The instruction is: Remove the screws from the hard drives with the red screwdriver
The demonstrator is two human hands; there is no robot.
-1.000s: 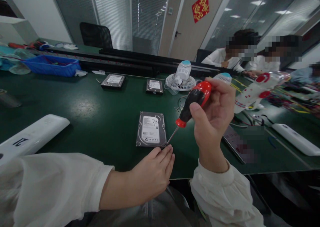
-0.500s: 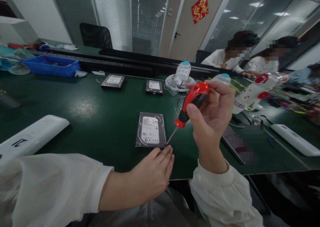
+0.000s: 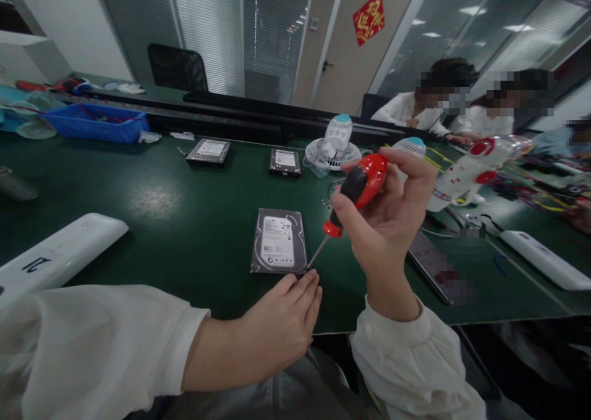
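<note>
A hard drive (image 3: pixel 279 240) with a white label lies flat on the green table (image 3: pixel 152 204) in front of me. My right hand (image 3: pixel 388 223) is closed round the red and black handle of a screwdriver (image 3: pixel 353 193). Its thin shaft slants down to the drive's near right corner. My left hand (image 3: pixel 279 321) rests on the table edge, fingers together and stretched out, fingertips touching that same corner beside the screwdriver tip.
Two more hard drives (image 3: pixel 209 150) (image 3: pixel 285 160) lie further back, next to a small white fan (image 3: pixel 336 144). A white oblong device (image 3: pixel 55 257) lies at the left, another (image 3: pixel 540 257) at the right. A blue bin (image 3: pixel 95 122) stands far left. People sit at the far right.
My right hand has turned the screwdriver handle between its fingers, thumb sliding across it. The tip stays on the drive's corner and my left hand has not moved.
</note>
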